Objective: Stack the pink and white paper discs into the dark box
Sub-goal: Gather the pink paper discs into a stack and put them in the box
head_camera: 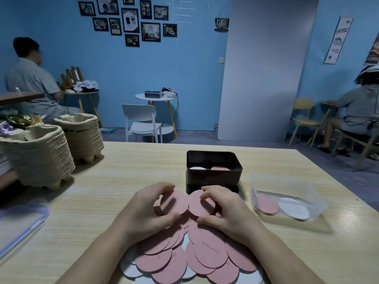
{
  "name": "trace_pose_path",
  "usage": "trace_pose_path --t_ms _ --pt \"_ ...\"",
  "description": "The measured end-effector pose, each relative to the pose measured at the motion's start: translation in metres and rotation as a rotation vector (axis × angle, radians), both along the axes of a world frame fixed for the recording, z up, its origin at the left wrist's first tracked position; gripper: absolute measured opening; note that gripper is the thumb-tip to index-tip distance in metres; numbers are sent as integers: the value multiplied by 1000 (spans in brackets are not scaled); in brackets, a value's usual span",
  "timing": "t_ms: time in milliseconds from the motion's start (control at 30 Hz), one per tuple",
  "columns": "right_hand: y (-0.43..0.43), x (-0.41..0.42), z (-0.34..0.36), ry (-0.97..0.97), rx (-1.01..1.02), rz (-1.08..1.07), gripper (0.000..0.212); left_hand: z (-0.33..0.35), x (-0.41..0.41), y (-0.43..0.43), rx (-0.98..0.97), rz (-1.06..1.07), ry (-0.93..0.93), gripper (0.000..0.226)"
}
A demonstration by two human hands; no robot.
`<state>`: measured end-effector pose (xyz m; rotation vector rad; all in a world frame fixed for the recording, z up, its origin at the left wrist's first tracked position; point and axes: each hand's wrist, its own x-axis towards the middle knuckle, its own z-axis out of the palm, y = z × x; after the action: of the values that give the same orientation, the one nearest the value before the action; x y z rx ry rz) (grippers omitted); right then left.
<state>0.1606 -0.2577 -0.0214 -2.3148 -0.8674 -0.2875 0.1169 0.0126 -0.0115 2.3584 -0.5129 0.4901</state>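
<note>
Left hand [147, 210]: fingers and thumb curl round the rim of a pink paper disc [175, 203], holding it at the far end of the pile.
Right hand [227, 214]: pinches a second pink disc [202, 207], fingertips on its far edge and thumb at its near edge. The two held discs lie side by side, almost touching.
Pile of discs [184, 257]: overlapping pink ones on top with white ones showing beneath, spread at the table's near edge under both wrists.
Dark box [213, 179]: open and upright, just beyond the hands. Inside are a white disc [197, 168] on the left and a pink one [220, 168] on the right.
Clear tub [307, 187]: right of the box, holding one pink and one white disc.
Table [123, 181]: pale wood, with stacked pulp trays [39, 154] at the far left.
</note>
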Motion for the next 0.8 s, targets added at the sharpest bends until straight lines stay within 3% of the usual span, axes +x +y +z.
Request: trace_pose_path --t_ms 200,367,500,800 --pt "2 1 1 -18 10 51 60 1 10 -24 106 -67 -82 61" --pt "4 -2 4 -52 12 96 47 -6 19 -35 137 -139 -80 58" --pt "2 -2 2 -22 68 81 36 -5 15 -27 56 -143 -55 55" --pt "1 -7 6 56 196 79 34 -11 5 -21 -69 -104 -75 24"
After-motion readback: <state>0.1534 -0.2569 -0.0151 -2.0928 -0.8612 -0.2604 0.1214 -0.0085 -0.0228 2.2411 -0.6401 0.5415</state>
